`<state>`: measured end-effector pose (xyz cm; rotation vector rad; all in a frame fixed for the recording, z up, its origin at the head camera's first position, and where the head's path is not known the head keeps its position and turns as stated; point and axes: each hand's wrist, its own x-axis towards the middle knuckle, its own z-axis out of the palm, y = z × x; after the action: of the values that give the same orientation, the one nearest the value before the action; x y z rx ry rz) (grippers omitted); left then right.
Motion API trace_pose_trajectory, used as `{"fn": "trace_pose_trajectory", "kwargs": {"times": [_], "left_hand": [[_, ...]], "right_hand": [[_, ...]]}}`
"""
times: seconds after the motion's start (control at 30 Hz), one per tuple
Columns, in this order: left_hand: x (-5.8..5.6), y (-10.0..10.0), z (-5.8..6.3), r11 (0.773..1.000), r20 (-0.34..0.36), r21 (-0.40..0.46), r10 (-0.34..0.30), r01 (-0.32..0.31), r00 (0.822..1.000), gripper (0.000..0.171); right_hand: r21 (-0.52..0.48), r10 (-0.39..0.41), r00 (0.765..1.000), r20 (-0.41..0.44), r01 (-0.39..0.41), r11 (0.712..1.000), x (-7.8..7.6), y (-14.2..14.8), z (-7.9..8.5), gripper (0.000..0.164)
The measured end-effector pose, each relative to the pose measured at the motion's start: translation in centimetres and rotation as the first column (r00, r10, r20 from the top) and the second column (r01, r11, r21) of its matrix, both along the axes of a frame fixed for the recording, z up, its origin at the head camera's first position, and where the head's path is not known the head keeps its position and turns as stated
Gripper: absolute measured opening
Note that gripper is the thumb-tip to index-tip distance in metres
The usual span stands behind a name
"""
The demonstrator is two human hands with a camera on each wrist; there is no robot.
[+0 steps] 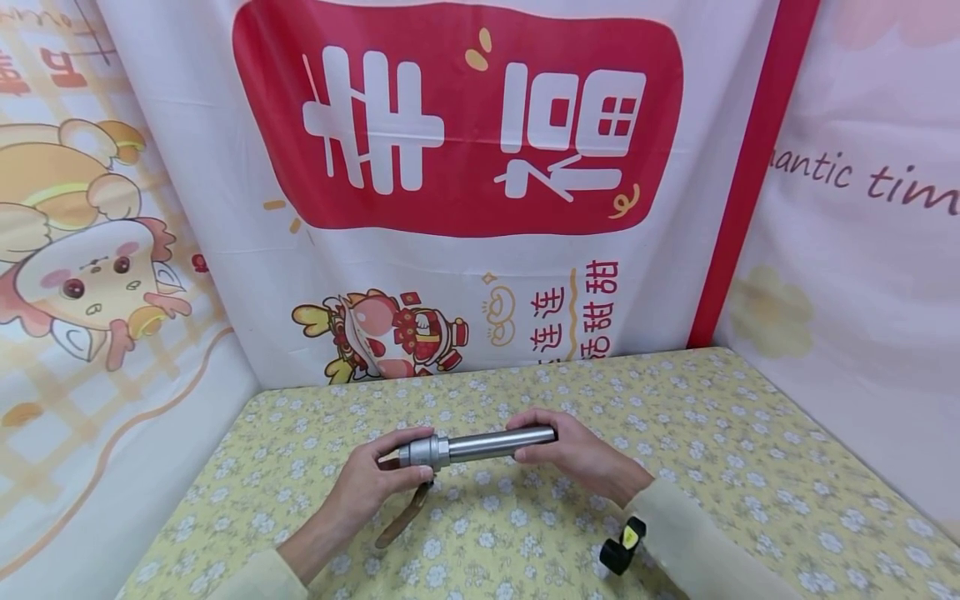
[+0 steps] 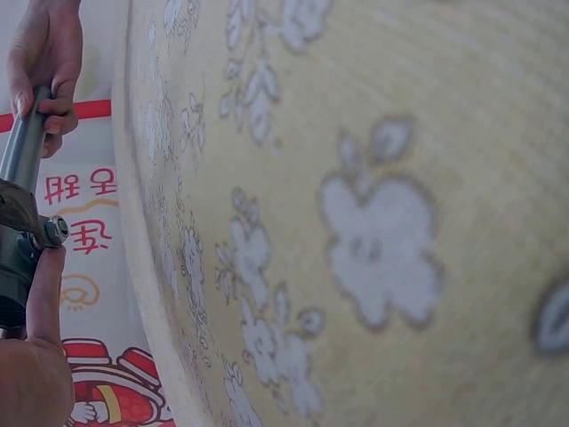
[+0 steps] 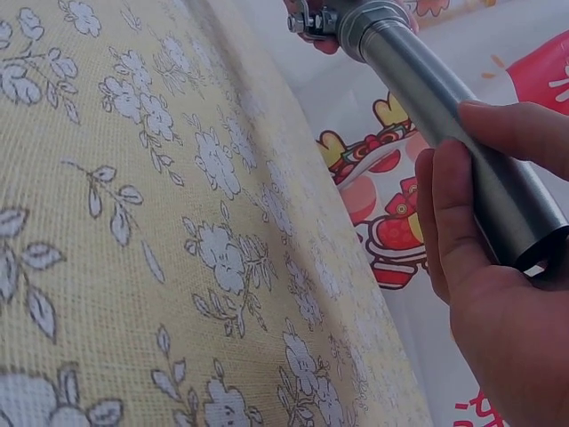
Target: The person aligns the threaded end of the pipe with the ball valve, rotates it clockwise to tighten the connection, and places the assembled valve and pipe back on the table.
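Observation:
Above the table, both hands hold a silvery metal pipe (image 1: 491, 444) fitted at its left end to a metal valve (image 1: 423, 452). From the valve a brown lever handle (image 1: 403, 518) slants down toward the person. My left hand (image 1: 367, 483) grips the valve between thumb and fingers; its thumb or finger touches near a small bolt (image 2: 57, 231) in the left wrist view. Around the pipe's right end curl the fingers of my right hand (image 1: 573, 454). That end looks hollow in the right wrist view, where the hand (image 3: 498, 311) pinches the pipe (image 3: 444, 107).
A yellow flowered cloth covers the table (image 1: 675, 417). Printed white and red curtains (image 1: 465, 258) hang behind it and on both sides. A black strap device with a yellow label (image 1: 626, 546) sits at the right sleeve.

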<state>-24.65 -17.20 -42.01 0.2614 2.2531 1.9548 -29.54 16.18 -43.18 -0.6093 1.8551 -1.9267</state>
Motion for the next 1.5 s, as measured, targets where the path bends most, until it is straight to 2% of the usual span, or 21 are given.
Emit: {"fn": "trace_pose_trajectory", "kwargs": {"times": [0.27, 0.63, 0.93, 1.2, 1.37, 1.5], "left_hand": [[0.01, 0.01, -0.05, 1.000, 0.010, -0.009, 0.015, -0.015, 1.000, 0.062], [0.00, 0.05, -0.08, 1.000, 0.014, -0.001, 0.011, -0.011, 1.000, 0.061], [0.08, 0.11, -0.02, 1.000, 0.021, -0.003, 0.018, -0.018, 1.000, 0.061], [0.07, 0.13, -0.30, 1.000, 0.004, 0.012, -0.003, 0.003, 1.000, 0.059], [0.13, 0.19, -0.21, 1.000, 0.004, 0.001, 0.000, 0.000, 1.000, 0.062], [0.14, 0.18, -0.20, 1.000, 0.003, -0.012, 0.007, -0.007, 1.000, 0.062]], "right_hand": [[0.009, 0.000, 1.000, 0.010, 0.000, 1.000, 0.12, -0.05, 0.04, 0.051], [0.028, -0.032, 0.999, 0.009, 0.032, 0.999, 0.12, -0.06, 0.10, 0.041], [0.005, -0.037, 0.999, 0.020, 0.037, 0.999, 0.03, -0.03, -0.03, 0.042], [0.023, -0.080, 0.997, 0.023, 0.079, 0.997, 0.11, -0.16, -0.06, 0.038], [0.025, -0.098, 0.995, 0.038, 0.097, 0.995, 0.21, -0.27, 0.15, 0.041], [0.018, -0.090, 0.995, 0.038, 0.090, 0.996, 0.23, -0.30, 0.19, 0.036]]}}
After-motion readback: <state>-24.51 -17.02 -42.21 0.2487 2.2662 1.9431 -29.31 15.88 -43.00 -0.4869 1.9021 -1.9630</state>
